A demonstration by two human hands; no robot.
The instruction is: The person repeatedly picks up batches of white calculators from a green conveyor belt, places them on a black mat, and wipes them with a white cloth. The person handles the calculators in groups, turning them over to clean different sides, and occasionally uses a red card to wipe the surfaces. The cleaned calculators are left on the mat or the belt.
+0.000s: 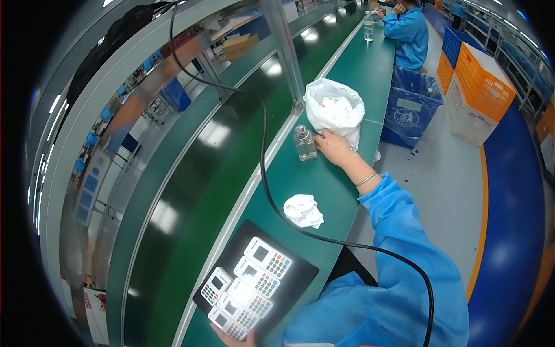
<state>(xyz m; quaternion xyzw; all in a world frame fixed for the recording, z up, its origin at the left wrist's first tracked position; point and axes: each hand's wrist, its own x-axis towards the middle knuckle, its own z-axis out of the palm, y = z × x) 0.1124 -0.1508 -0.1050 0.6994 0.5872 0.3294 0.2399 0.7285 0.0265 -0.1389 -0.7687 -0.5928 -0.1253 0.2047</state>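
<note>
My right hand (335, 148) reaches forward to the base of a white plastic bag (334, 87), its fingers curled beside a clear bottle (304, 144). A small dark thing shows at the fingertips, too little to name. At the lower edge, my left hand (234, 340) has thumb and fingers on either side of the nearest white card payment terminal (226, 322), with its palm cut off by the frame. Several such terminals with small screens and keypads lie in rows on a black board (295, 272). A crumpled white cloth (304, 210) lies between the board and the bottle.
A black cable (265, 156) hangs across the green bench (341, 179). A metal post (283, 52) stands left of the bag. Right of the bench are a blue bin (410, 110) and stacked orange crates (483, 78). Farther off, a person in blue (409, 34) sits near another clear bottle (369, 26).
</note>
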